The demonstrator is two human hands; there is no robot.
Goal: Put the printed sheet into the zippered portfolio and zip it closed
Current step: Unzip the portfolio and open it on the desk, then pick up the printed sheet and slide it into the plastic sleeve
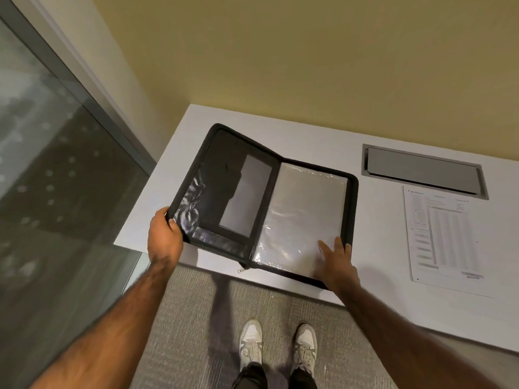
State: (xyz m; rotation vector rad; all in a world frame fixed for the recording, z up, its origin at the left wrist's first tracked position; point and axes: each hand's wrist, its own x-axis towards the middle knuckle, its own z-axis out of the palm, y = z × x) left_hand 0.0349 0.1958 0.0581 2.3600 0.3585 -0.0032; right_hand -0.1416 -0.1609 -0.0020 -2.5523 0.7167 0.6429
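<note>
A black zippered portfolio lies open on the white desk. Its left cover is raised at an angle, with clear pockets inside. Its right half lies flat and shows a clear plastic sleeve over a pale page. My left hand grips the lower left corner of the raised cover. My right hand rests flat, fingers spread, on the lower right of the flat half. The printed sheet lies flat on the desk to the right of the portfolio, apart from it. A zipper pull hangs at the spine's near end.
A grey cable-access flap is set into the desk behind the sheet. A glass panel stands at the left, a yellow wall behind. My feet in white shoes stand on grey carpet before the desk's near edge.
</note>
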